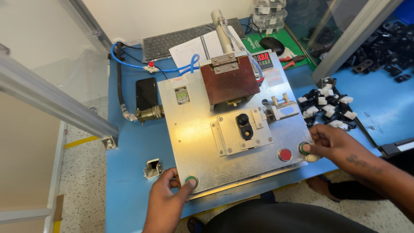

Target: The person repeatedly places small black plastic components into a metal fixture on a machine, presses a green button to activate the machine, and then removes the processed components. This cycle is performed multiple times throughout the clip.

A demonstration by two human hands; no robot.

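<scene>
A metal press fixture (189, 138) sits on a blue table. My left hand (166, 196) rests at its front left corner, thumb on a green push button (191, 181). My right hand (334, 144) lies at the front right corner, thumb on a second green button (304, 148) and a small white piece under the fingers. A red button (284, 154) sits between them, nearer the right. A black part (244, 126) lies in the central nest plate (228, 140), below the brown press head (230, 82).
A pile of black and white clips (330, 108) lies right of the fixture. A black phone (146, 92), blue air hoses (129, 62), a keyboard (181, 41), papers, a digital counter (263, 58) and a mouse (271, 44) are behind. A small metal bracket (153, 168) sits front left.
</scene>
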